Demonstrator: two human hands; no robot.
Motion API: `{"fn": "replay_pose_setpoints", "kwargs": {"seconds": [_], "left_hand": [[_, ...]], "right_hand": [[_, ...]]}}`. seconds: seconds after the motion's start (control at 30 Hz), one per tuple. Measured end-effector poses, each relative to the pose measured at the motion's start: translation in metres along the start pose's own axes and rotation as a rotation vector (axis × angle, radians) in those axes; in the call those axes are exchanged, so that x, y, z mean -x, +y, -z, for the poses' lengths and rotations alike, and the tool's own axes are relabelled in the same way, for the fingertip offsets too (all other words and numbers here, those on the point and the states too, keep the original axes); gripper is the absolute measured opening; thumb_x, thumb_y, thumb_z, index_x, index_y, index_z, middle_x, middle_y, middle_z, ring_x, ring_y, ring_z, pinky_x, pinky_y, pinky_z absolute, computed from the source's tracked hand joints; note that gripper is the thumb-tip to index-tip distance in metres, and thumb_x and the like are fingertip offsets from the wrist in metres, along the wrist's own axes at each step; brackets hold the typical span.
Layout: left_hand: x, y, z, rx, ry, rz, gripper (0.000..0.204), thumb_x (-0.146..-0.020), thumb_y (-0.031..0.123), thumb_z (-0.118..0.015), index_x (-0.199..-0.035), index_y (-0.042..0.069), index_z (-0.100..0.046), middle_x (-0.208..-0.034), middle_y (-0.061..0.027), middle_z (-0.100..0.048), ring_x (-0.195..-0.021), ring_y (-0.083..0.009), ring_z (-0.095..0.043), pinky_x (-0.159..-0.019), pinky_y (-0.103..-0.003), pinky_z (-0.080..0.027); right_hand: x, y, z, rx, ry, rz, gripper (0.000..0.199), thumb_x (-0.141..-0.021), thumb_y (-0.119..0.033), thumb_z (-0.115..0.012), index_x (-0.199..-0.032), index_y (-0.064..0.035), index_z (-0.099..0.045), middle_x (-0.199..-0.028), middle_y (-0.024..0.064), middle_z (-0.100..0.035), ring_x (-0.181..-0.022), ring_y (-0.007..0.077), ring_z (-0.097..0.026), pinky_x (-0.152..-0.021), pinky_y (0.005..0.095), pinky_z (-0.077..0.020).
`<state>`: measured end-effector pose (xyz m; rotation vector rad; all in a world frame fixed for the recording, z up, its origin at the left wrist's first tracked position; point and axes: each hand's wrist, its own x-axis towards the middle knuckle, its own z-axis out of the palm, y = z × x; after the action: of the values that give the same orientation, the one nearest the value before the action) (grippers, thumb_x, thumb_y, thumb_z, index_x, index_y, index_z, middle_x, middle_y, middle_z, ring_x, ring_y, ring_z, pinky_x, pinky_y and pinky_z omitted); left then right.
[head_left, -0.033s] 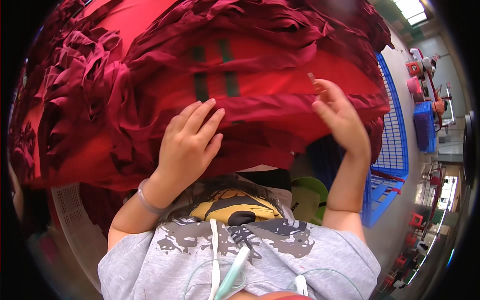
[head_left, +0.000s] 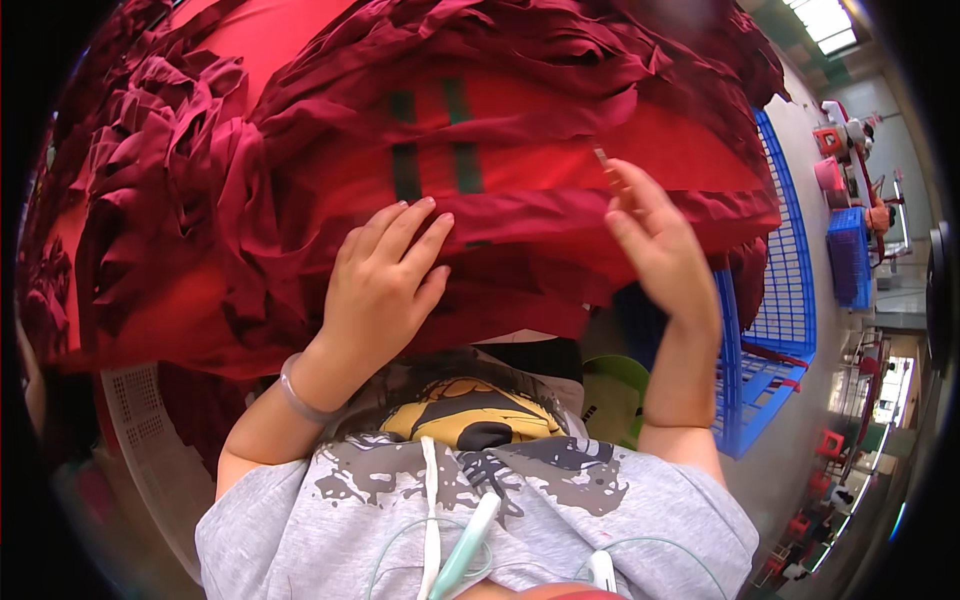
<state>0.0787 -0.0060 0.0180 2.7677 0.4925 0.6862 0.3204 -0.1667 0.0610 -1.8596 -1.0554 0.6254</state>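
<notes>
I'm pressing my left hand [head_left: 385, 285], fingers spread, flat on the dark red fabric pile [head_left: 520, 170]; my right hand [head_left: 655, 240] is pinching a small tag [head_left: 601, 155].

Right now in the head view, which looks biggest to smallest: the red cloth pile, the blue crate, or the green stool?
1. Red cloth pile
2. Blue crate
3. Green stool, partly hidden.
</notes>
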Motion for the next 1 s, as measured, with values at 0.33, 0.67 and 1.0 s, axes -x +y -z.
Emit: {"fn": "replay_pose_setpoints", "kwargs": {"seconds": [0.33,0.67,1.0], "left_hand": [[0.001,-0.003,-0.012,-0.047,0.013,-0.009,0.054,-0.075,0.021,-0.073,-0.128,0.015,-0.060,-0.128,-0.0033,-0.056,-0.112,-0.0222,-0.053,-0.091,-0.039,-0.041],[-0.002,-0.004,-0.021,-0.124,0.109,-0.017,0.048,-0.070,0.024,-0.074,-0.117,0.018,-0.064,-0.121,-0.0003,-0.059,-0.105,-0.0175,-0.056,-0.083,-0.035,-0.040],[0.002,-0.002,-0.021,-0.121,0.059,0.001,0.057,-0.071,0.022,-0.075,-0.126,0.020,-0.060,-0.128,-0.0018,-0.054,-0.110,-0.0209,-0.053,-0.089,-0.038,-0.039]], "right_hand": [[0.028,-0.031,-0.101,0.643,0.057,0.335,0.036,-0.085,-0.013,-0.065,-0.120,-0.0063,-0.061,-0.074,0.0079,-0.064,-0.061,0.0245,-0.065,-0.052,0.0358,-0.0494],[0.026,-0.024,-0.112,0.670,0.191,0.378,0.033,-0.078,-0.011,-0.067,-0.110,-0.0052,-0.068,-0.063,0.0062,-0.062,-0.051,0.0224,-0.061,-0.048,0.0341,-0.0463],[0.013,-0.031,-0.102,0.544,0.285,0.310,0.028,-0.081,-0.011,-0.067,-0.109,-0.0065,-0.068,-0.067,0.0091,-0.066,-0.057,0.0253,-0.065,-0.053,0.0362,-0.0507]]}}
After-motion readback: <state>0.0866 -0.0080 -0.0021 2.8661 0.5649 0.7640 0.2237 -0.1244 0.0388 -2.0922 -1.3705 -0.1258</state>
